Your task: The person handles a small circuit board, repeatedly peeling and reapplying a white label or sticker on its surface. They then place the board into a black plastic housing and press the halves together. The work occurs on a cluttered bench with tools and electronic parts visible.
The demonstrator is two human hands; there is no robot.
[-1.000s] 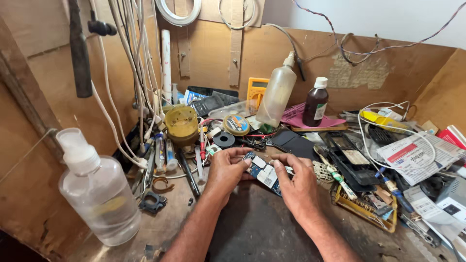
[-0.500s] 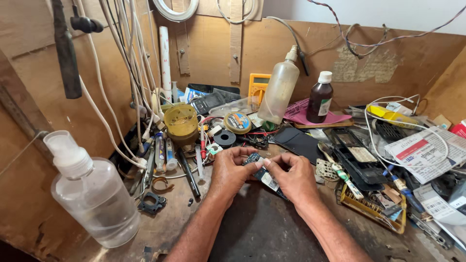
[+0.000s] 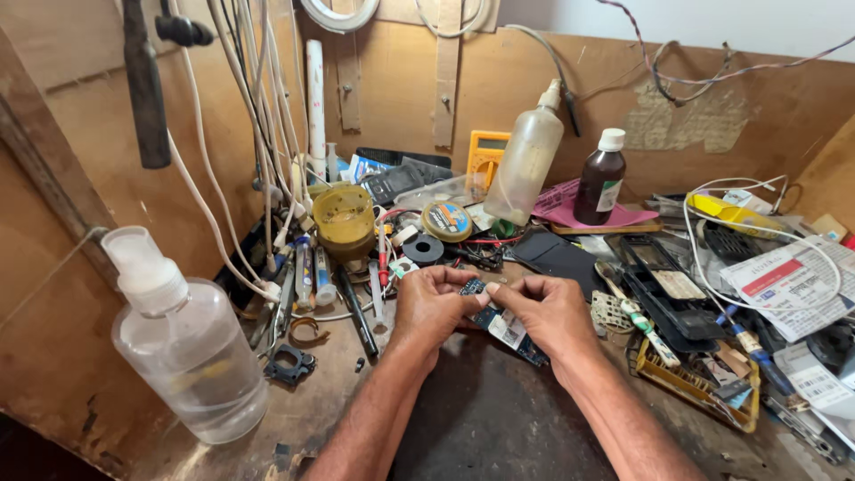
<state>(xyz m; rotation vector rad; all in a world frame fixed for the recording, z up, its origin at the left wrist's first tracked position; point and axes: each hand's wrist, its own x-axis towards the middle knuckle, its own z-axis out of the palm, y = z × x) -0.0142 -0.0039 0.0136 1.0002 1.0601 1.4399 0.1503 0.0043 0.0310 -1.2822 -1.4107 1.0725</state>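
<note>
Standing at the left edge, a clear plastic pump bottle (image 3: 185, 347) towers over a cluttered wooden bench; a squeeze bottle (image 3: 525, 165) and a brown bottle with a white cap and label (image 3: 599, 178) line the back wall. At centre, 2 hands, the left hand (image 3: 434, 307) and right hand (image 3: 548, 313), pinch a small blue circuit board (image 3: 500, 322) between closed fingertips above a dark mat (image 3: 499, 419), the only open room.
</note>
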